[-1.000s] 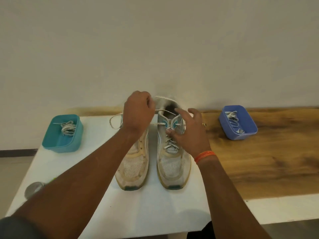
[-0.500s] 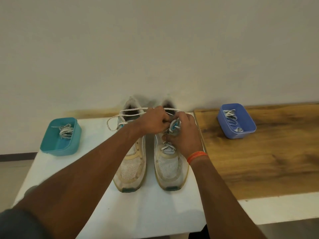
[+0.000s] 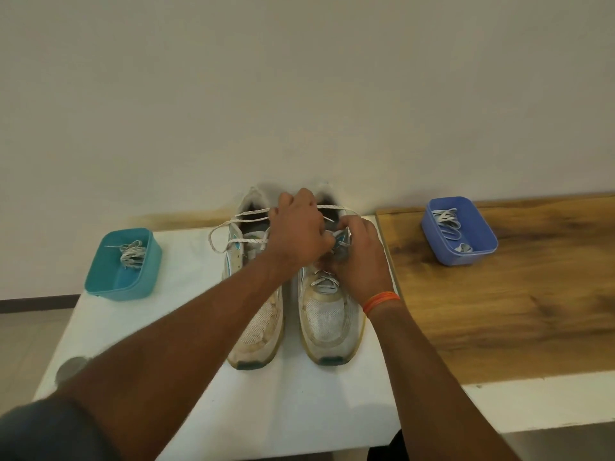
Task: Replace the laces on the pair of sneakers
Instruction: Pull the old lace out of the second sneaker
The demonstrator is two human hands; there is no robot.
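Observation:
Two worn white sneakers stand side by side on the white table, toes toward me. My left hand reaches across the left sneaker and pinches the white lace at the upper eyelets of the right sneaker. A long loop of that lace trails left over the left sneaker's opening. My right hand, with an orange wristband, grips the right sneaker's tongue and eyelet area. The lower eyelets of the right sneaker are laced; the left sneaker's front shows no lace.
A teal tub with a bundled lace sits at the table's left. A blue tub holding laces rests on the wooden counter to the right. The wall rises right behind the sneakers. A round grey object lies near the table's left edge.
My left hand came down from above the left sneaker to the right sneaker's top eyelets and met my right hand. The lace loop now trails out to the left.

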